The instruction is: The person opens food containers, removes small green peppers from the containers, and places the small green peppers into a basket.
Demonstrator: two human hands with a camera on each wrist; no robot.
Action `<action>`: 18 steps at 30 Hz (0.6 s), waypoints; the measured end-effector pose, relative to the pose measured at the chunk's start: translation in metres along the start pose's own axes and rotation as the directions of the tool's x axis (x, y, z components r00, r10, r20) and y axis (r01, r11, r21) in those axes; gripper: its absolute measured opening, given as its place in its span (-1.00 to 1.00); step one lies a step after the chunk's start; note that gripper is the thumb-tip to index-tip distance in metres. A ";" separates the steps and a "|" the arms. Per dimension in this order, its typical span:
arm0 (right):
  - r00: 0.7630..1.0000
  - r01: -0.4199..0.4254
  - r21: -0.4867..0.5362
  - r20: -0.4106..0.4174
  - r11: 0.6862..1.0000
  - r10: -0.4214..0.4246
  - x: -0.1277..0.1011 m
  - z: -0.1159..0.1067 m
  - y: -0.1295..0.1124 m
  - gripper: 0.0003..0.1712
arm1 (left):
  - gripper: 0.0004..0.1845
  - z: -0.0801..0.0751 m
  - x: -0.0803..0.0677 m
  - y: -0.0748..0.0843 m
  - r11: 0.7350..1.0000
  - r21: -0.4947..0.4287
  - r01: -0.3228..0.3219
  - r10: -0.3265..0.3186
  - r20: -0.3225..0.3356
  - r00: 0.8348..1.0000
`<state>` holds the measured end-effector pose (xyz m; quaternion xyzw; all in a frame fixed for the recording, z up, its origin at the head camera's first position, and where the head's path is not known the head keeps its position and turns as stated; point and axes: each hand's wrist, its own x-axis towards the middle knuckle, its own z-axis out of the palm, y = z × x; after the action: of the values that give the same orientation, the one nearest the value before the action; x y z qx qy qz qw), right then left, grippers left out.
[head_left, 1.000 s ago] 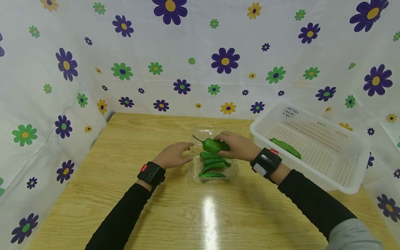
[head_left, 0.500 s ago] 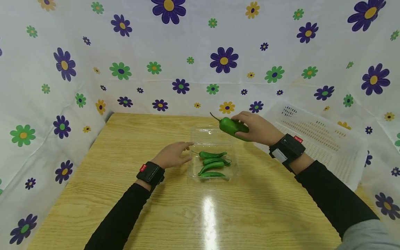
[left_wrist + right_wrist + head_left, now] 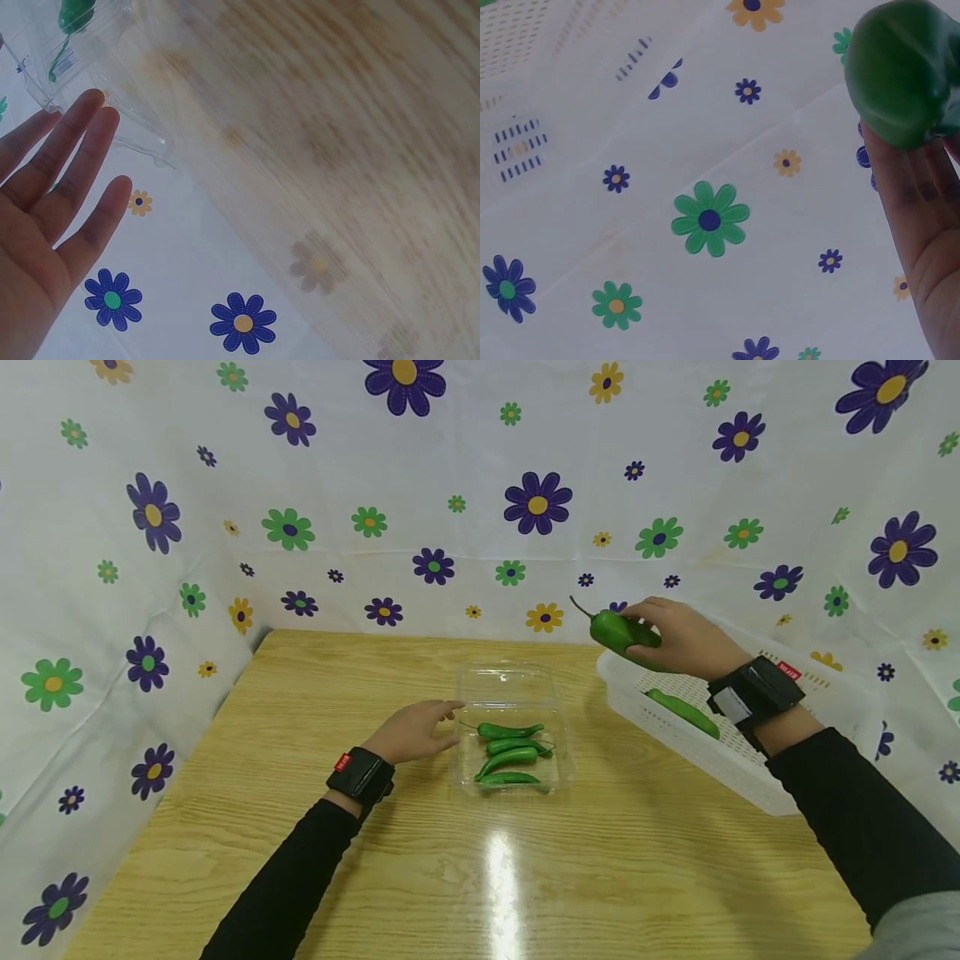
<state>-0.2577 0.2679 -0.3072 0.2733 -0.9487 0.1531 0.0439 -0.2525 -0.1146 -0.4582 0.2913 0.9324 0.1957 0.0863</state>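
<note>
Transfer, seemingly: gripped big pepper (image 3: 617, 633) in right hand (image 3: 690, 639) at frame's upper right, left hand (image 3: 411, 732) loose, likely needing lowering into basket (image 3: 690, 753).

Black-sleeved left arm (image 3: 288, 872) reaches forward, bare left hand (image 3: 415, 732) low, fingers (image 3: 63, 150) spread; bare right hand (image 3: 693, 639), held higher, grips with bent fingers.

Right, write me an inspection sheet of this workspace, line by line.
Surface: wood-grained table, glossy, reflecting light.
Job's things: large green pepper, held; at least four slim green peppers inside clear container; long green pepper inside white basket.
Clutter: nothing seen.
Hands: right hand grips the large green pepper near the white basket; left hand has fingers extended at the clear container's edge, contact unclear.
Cables: nothing seen.
Surroundings: flowered white cloth behind and at both sides.
</note>
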 end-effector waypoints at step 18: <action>0.978 -0.197 -0.067 0.058 0.978 0.201 -0.026 -0.012 0.080 -0.47 | -0.37 0.001 0.000 0.002 1.000 0.004 0.002 -0.002 0.000 1.000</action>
<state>-0.2783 0.3492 -0.3210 0.1801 -0.9764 0.1191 0.0057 -0.2514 -0.1130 -0.4580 0.2907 0.9330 0.1938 0.0858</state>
